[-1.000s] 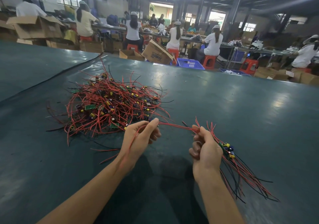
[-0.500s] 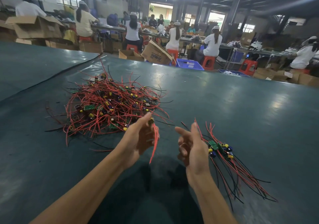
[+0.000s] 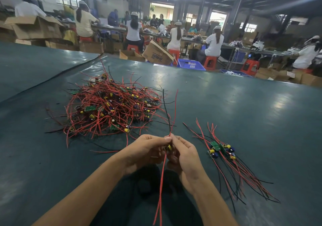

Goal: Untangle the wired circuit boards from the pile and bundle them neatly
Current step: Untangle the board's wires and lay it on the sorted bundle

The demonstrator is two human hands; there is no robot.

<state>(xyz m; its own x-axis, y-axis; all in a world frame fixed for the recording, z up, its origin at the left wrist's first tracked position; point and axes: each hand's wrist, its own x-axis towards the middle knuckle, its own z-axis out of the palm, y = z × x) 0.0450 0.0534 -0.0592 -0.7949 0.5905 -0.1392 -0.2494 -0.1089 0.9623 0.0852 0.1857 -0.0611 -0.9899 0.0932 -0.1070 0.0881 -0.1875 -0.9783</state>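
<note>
Both hands meet low over the dark green matted table [image 3: 244, 107], near its front edge. The left hand [image 3: 144, 150] and the right hand [image 3: 185, 157] have their fingers curled inward, and their thumbs and fingertips pinch one small wired circuit board [image 3: 168, 147] between them. Only a yellow-wound part of the board shows between the fingers. Thin red wires and one black wire rise from that board past the fingertips toward the far side, and two long red wires hang down between the wrists to the bottom edge of the view. To the left and farther away lies the tangled pile of wired circuit boards [image 3: 111, 107]. It is a loose heap of red leads with a few black ones, with small green boards, yellow coils and dark blue cylindrical parts scattered through it and stray wire ends splayed out on the mat. Just right of the hands, well apart from the pile, lies a smaller aligned bundle of boards [image 3: 220, 150]. Its green boards sit side by side, and its red and black wires trail roughly parallel toward the near right.
</note>
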